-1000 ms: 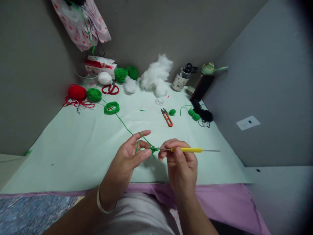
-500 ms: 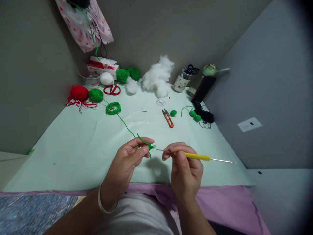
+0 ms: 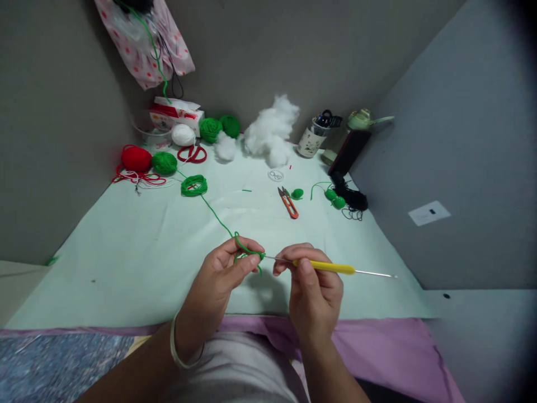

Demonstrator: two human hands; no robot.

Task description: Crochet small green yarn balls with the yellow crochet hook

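My left hand (image 3: 224, 271) is closed in a pinch on a small green crochet piece (image 3: 251, 256), with green yarn (image 3: 213, 214) looped over its fingers. That strand runs back across the table to a loose green coil (image 3: 193, 185). My right hand (image 3: 310, 280) grips a yellow-handled crochet hook (image 3: 331, 268). The hook's metal tip touches the green piece between my hands. Both hands hover over the pale green table cover (image 3: 126, 252).
At the back lie a red yarn ball (image 3: 136, 159), green yarn balls (image 3: 218, 127), a white ball (image 3: 183, 135), red scissors (image 3: 192, 153), white stuffing (image 3: 271, 133) and a cup of tools (image 3: 312, 139). Orange thread snips (image 3: 287, 202), small green pieces (image 3: 334, 198) and black yarn (image 3: 352, 197) sit mid-table.
My right hand pulled the hook away to the right half a second ago, then brought its tip back to the green piece. My left fingers have curled closed around the yarn.
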